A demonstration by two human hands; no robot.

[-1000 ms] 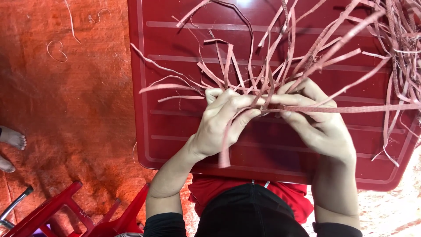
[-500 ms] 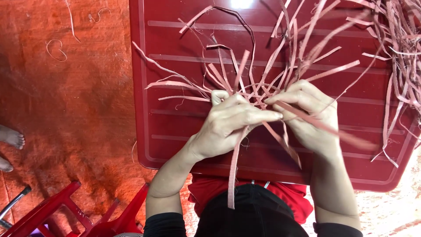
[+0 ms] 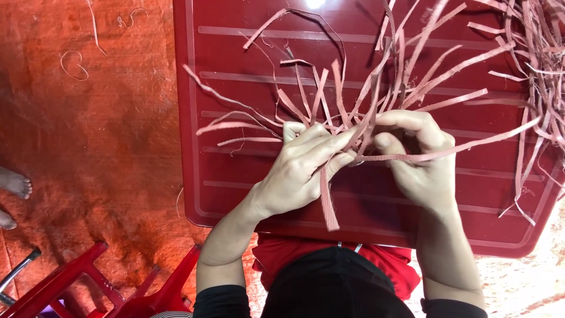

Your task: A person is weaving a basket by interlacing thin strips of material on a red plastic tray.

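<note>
A red plastic table [image 3: 235, 176] carries a loose heap of pink strips [image 3: 529, 53]. Over it, the left hand [image 3: 297, 171] and right hand [image 3: 421, 162] both pinch a fanned bundle of strips [image 3: 353, 126].

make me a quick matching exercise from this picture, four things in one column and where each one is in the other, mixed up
Things:
1. left hand
2. bare foot
3. red stool
4. loose heap of strips

Places:
A. top right of the red table
B. bottom left, on the floor
C. mid table, gripping strips
D. far left edge, on the orange mat

Pairs: 1-C, 2-D, 3-B, 4-A
</note>
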